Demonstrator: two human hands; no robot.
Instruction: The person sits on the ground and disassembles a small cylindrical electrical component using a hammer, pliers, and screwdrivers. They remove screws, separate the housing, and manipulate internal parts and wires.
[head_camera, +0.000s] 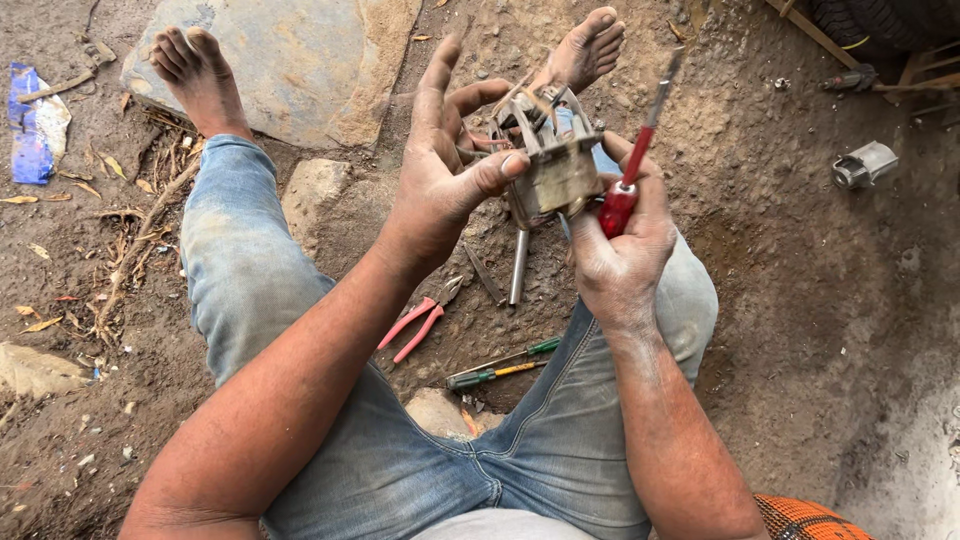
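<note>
I sit on dirt ground with my legs apart in blue jeans, feet bare. My left hand (445, 165) grips a small dirty metal part (548, 155), a boxy bracket with wires, thumb pressed on its front face and fingers spread above. My right hand (622, 235) steadies the part's right side and holds a red-handled screwdriver (632, 175), its shaft pointing up and away. Both hands meet at the part above my knees.
Between my legs on the dirt lie red-handled pliers (418, 322), a metal rod (517, 268) and two green-handled screwdrivers (500, 367). A flat stone (300, 60) lies far left, a small metal part (865, 165) at right, blue litter (35, 125) at left.
</note>
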